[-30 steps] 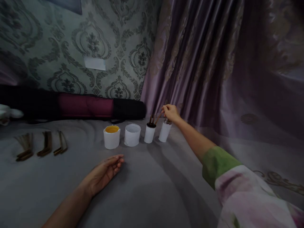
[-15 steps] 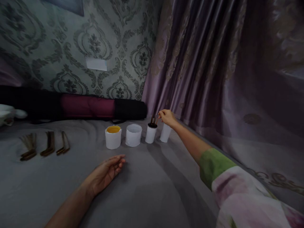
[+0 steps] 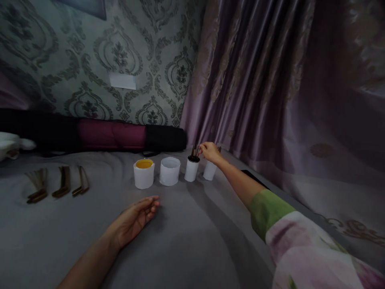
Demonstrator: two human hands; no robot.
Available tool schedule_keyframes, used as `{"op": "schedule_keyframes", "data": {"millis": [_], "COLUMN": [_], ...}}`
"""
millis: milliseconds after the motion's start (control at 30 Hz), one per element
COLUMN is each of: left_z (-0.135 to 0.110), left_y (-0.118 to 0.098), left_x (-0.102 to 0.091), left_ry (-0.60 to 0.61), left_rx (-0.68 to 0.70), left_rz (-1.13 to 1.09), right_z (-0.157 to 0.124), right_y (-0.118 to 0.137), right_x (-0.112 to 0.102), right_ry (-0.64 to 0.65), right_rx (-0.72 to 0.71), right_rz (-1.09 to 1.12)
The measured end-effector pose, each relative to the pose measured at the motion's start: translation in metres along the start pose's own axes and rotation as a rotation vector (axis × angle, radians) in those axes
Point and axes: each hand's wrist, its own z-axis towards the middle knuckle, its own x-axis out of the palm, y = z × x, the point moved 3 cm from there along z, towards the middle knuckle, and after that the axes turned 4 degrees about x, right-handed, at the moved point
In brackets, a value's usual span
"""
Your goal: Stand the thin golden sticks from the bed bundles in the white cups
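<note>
My right hand is closed in a pinch at the tops of thin brown sticks, which stand in a narrow white cup with a dark rim. One stick seems to be at my fingertips; its kind is too small to tell. Just behind this hand is a second narrow white cup, partly hidden, with dark stick tips showing above. My left hand lies palm inward over the grey sheet, fingers loosely curled and holding nothing. Beyond it stand a white tub with a yellow inside and a plain white tub.
Three bunches of brown sticks lie at the left. A long black and maroon bag runs along the wall. Purple curtains hang at the right, and a flat dark object shows behind my right forearm.
My right hand has shifted slightly left and down, towards the dark-rimmed cup. Stick tips in the rightmost cup and the flat dark object now show. My left hand stays still.
</note>
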Motion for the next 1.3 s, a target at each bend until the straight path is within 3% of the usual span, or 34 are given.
{"op": "schedule_keyframes", "data": {"millis": [500, 1300], "left_z": [-0.001, -0.001], "left_y": [-0.001, -0.001], "left_x": [0.003, 0.004], "left_ry": [0.004, -0.018], "left_rx": [-0.003, -0.021], "left_rz": [0.006, 0.013], "right_z": [0.009, 0.001], "right_y": [-0.006, -0.009], "right_x": [0.001, 0.013], "right_ry": [0.003, 0.066], "right_rx": [0.060, 0.145], "right_rz": [-0.018, 0.037]}}
